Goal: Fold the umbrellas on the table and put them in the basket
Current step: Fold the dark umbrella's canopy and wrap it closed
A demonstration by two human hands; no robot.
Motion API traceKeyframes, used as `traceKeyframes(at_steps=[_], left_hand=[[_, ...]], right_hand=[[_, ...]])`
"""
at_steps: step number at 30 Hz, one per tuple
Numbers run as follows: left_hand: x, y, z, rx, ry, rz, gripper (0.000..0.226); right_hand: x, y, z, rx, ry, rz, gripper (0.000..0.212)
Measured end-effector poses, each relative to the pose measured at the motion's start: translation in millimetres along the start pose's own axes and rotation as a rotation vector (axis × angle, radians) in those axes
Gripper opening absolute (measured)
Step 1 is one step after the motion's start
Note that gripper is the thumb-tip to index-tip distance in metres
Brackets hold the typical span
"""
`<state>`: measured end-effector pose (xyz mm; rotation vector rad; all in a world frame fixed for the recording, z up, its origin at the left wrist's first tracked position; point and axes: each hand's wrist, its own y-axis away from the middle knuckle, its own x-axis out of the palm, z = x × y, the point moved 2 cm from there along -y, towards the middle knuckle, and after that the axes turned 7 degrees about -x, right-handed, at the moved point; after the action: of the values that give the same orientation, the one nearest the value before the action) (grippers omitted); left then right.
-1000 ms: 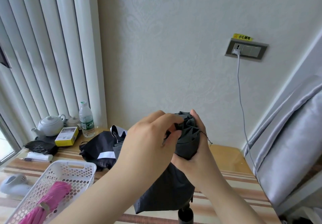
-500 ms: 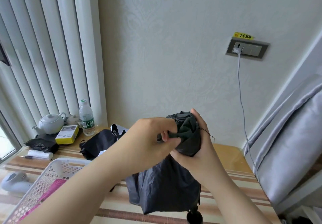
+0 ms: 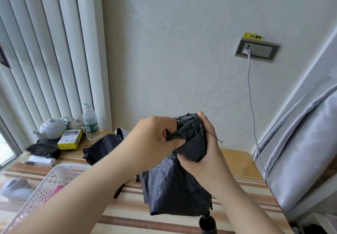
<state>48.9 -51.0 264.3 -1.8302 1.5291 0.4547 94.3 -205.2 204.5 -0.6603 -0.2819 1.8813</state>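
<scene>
Your left hand [image 3: 155, 139] comes in from the lower left with the forearm angled up across the view, fingers curled inward and thumb pressed against them, pinching a fold of canopy fabric near the top of the black umbrella [image 3: 180, 175]. Your right hand [image 3: 202, 153] rises from the lower right, palm toward you, fingers wrapped round the far side of the gathered upper end with the thumb clamped on the near side, so it grips the bundle. The two hands sit close together, nearly touching across the fabric.

The umbrella stands roughly upright above the striped counter [image 3: 237, 162], cap at the top between your hands, loose canopy hanging below them, and its dark handle [image 3: 207, 224] at the bottom edge of view.

The white basket [image 3: 52, 177] sits at lower left on the counter, under your left forearm, with a pink umbrella [image 3: 56, 191] lying inside. Another black umbrella bundle [image 3: 102, 146] lies on the counter behind your left wrist, near a water bottle [image 3: 89, 122].
</scene>
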Motion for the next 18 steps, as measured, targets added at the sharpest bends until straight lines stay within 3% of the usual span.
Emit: traceKeyframes(at_steps=[6, 10, 13, 16, 18], left_hand=[[-7.9, -6.8, 7.0, 0.098, 0.181, 0.046, 0.034], [-5.3, -8.4, 7.4, -0.040, 0.473, 0.073, 0.034], [-0.7, -2.2, 4.1, -0.140, 0.357, 0.010, 0.027], [5.5, 1.7, 4.1, -0.096, 0.252, 0.021, 0.024], [10.8, 2.2, 6.2, -0.085, 0.310, 0.055, 0.016]], right_hand=[[-2.7, 1.3, 4.4, 0.022, -0.015, 0.034, 0.103], [0.5, 0.6, 2.9, 0.023, -0.032, -0.020, 0.104], [3.5, 0.4, 1.2, 0.002, -0.015, -0.047, 0.103], [7.0, 0.8, 1.3, -0.020, 0.000, -0.072, 0.101], [7.1, 1.1, 1.6, -0.030, -0.006, -0.098, 0.100]])
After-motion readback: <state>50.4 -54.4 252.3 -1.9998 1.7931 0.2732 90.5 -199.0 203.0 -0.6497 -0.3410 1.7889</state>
